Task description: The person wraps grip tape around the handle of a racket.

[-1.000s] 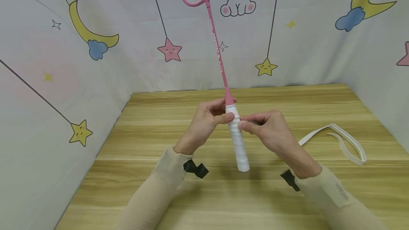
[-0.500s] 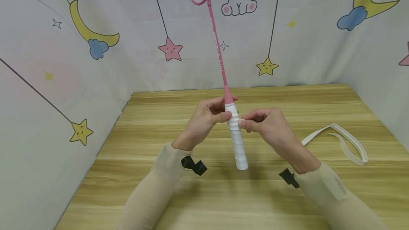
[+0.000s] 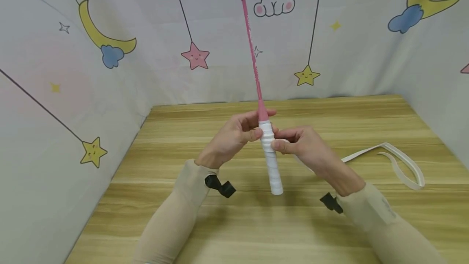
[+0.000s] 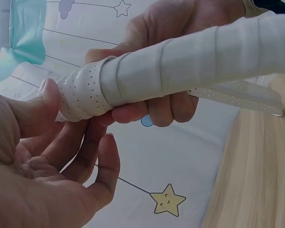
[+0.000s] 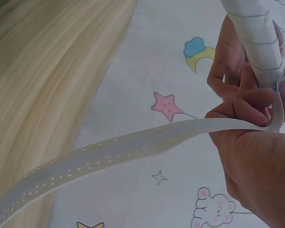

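Observation:
A pink badminton racket [image 3: 254, 62] stands tilted above the table, its head partly cut off by the top of the head view. My left hand [image 3: 236, 135] grips it where the pink cone meets the white handle [image 3: 273, 170], thumb on the near side. White perforated grip tape [image 4: 80, 92] lies in turns over the handle's upper part; smoother white wrap covers the rest. Beside the handle, my right hand [image 3: 305, 146] pinches the tape between thumb and fingers. From that hand the loose strip [image 5: 109, 149] runs off, dotted with small holes in the right wrist view.
The far part of the tape [image 3: 403, 166] lies curled on the wooden table [image 3: 227, 231] at the right. A white cloth backdrop [image 3: 154, 19] with printed stars and moons stands behind the table and along both sides.
The racket has turned about its shaft, so its head now shows nearly edge-on. My right hand stays at the handle with the tape, and more of the loose strip shows beneath it.

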The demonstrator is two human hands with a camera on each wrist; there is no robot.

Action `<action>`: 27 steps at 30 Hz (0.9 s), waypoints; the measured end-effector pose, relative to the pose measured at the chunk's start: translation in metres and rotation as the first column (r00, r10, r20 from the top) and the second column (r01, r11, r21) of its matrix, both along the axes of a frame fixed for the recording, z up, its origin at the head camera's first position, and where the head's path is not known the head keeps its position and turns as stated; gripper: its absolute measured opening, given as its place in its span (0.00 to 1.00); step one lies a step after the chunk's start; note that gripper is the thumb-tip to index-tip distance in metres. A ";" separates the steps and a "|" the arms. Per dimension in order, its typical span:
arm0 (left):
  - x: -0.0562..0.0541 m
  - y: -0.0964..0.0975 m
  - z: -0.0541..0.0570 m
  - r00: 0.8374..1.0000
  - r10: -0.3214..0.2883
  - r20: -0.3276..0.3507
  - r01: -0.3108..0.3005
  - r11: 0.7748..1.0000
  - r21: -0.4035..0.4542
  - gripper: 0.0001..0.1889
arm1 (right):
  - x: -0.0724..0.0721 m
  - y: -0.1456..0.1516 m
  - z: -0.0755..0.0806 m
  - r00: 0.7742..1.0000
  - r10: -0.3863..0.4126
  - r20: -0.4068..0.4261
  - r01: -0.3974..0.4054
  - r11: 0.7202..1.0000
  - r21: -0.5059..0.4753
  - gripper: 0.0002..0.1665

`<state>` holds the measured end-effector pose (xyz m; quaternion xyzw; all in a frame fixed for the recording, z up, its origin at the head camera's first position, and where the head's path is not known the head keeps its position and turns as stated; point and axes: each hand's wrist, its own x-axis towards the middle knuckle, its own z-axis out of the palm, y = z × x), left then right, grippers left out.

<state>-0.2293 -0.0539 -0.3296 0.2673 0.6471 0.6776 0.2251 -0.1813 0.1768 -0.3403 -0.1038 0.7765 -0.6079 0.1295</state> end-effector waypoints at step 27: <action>-0.012 0.008 0.000 0.947 0.218 -0.235 -0.253 0.959 -0.131 0.27 | -0.013 -0.016 -0.005 0.966 -0.140 -0.217 0.165 0.981 0.101 0.16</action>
